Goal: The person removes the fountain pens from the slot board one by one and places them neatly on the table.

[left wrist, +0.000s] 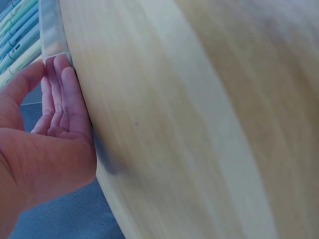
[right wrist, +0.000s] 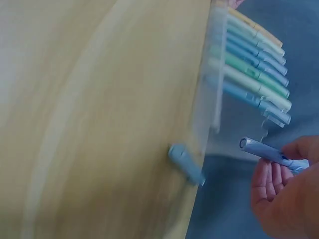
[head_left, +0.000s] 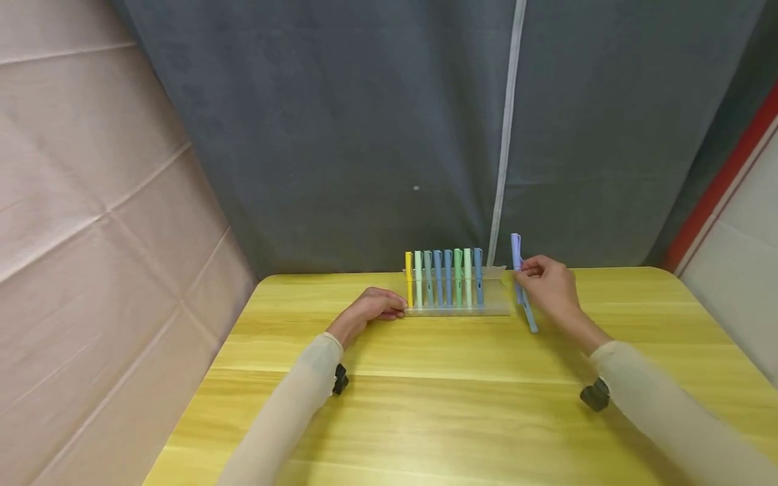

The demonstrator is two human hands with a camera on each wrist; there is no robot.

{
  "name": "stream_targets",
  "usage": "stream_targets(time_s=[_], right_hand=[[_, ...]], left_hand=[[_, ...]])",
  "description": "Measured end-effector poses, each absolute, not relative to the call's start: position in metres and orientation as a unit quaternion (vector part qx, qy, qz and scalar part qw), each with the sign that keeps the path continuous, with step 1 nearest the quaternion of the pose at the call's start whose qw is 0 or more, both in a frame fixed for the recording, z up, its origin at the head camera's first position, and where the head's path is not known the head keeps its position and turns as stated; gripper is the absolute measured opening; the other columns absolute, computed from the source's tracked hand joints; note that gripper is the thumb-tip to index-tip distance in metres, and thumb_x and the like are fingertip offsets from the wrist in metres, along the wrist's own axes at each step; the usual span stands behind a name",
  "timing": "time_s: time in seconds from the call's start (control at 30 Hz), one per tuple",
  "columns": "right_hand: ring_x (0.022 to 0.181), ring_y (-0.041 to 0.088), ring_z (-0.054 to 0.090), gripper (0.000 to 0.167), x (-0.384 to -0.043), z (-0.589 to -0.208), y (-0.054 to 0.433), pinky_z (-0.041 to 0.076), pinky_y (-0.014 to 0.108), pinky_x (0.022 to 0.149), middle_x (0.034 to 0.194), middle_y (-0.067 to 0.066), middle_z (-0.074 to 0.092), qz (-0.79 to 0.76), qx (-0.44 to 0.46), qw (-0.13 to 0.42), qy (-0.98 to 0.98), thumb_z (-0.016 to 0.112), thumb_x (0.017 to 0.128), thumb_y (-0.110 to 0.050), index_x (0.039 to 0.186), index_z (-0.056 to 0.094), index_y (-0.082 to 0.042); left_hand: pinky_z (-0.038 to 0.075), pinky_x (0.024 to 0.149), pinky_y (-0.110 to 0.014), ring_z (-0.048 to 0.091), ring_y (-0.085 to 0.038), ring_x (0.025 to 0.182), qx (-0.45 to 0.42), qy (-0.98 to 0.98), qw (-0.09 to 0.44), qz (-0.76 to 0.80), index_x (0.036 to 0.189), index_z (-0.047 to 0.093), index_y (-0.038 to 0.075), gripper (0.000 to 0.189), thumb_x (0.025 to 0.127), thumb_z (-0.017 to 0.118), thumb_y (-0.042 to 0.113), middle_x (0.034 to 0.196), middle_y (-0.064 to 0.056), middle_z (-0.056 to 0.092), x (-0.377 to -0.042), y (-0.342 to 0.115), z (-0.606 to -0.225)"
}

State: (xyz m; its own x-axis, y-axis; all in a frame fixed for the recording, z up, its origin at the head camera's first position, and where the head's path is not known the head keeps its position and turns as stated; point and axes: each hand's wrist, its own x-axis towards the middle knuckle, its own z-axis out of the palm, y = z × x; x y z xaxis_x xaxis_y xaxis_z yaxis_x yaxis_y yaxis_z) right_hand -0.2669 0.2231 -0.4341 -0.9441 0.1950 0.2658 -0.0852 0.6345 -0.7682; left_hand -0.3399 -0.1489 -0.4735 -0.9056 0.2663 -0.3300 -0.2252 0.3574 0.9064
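A clear plastic pen rack [head_left: 497, 297] stands near the back of the table, with several capped pens upright in its left part. Their colours run from a yellow pen [head_left: 409, 278] through greens and blues to a blue pen [head_left: 478, 277]. My left hand [head_left: 378, 305] pinches the rack's left end between thumb and fingers. My right hand [head_left: 552, 283] grips a lavender pen [right wrist: 260, 149] just right of the rack, between thumb and fingertips. Below it, a separate blue pen [right wrist: 185, 163] lies on the table, overlapped by the held one in the head view.
The wooden table [head_left: 389, 412] stretches toward me in front of both hands. A dark grey curtain [head_left: 340, 135] hangs right behind its back edge. A pale draped sheet [head_left: 109, 270] closes the left side, and a white panel [head_left: 750, 270] stands at the right.
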Motion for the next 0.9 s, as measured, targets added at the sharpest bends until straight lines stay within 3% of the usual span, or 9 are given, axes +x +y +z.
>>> stream_targets(time_s=[0.23, 0.43, 0.67, 0.9], right_hand=[[0.068, 0.007, 0.064, 0.03, -0.262, -0.449, 0.254, 0.048, 0.025, 0.055, 0.094, 0.02, 0.079, 0.378, -0.034, 0.123, -0.917, 0.071, 0.095, -0.021, 0.104, 0.076, 0.007], [0.064, 0.013, 0.058, 0.03, -0.259, -0.458, 0.267, 0.045, 0.027, 0.055, 0.088, 0.017, 0.08, 0.344, -0.023, 0.066, -0.936, 0.074, 0.094, -0.022, 0.1, 0.079, 0.007], [0.063, 0.012, 0.065, 0.031, -0.263, -0.46, 0.271, 0.049, 0.027, 0.055, 0.078, 0.007, 0.078, 0.358, -0.021, 0.005, -0.933, 0.074, 0.096, -0.021, 0.103, 0.077, 0.009], [0.064, 0.016, 0.059, 0.023, -0.262, -0.461, 0.271, 0.045, 0.029, 0.06, 0.069, 0.002, 0.071, 0.324, -0.014, -0.007, -0.946, 0.075, 0.093, -0.022, 0.089, 0.076, 0.001]], left_hand=[[0.064, 0.082, -0.025, 0.077, -0.011, 0.082, 0.012, 0.797, 0.216, 0.565, 0.108, 0.08, 0.005, 0.018, 0.099, 0.075, 0.019, 0.094, -0.003, 0.081, -0.34, -0.153, -0.473], [0.064, 0.08, -0.024, 0.077, -0.011, 0.081, 0.012, 0.796, 0.215, 0.565, 0.107, 0.08, 0.005, 0.017, 0.099, 0.075, 0.019, 0.09, -0.001, 0.08, -0.341, -0.154, -0.472], [0.063, 0.079, -0.023, 0.076, -0.009, 0.079, 0.025, 0.793, 0.215, 0.569, 0.109, 0.08, 0.003, 0.018, 0.1, 0.074, 0.018, 0.088, 0.0, 0.08, -0.341, -0.154, -0.471], [0.064, 0.079, -0.024, 0.076, -0.009, 0.08, 0.035, 0.787, 0.22, 0.575, 0.11, 0.079, 0.002, 0.019, 0.1, 0.074, 0.018, 0.088, 0.001, 0.08, -0.34, -0.152, -0.475]])
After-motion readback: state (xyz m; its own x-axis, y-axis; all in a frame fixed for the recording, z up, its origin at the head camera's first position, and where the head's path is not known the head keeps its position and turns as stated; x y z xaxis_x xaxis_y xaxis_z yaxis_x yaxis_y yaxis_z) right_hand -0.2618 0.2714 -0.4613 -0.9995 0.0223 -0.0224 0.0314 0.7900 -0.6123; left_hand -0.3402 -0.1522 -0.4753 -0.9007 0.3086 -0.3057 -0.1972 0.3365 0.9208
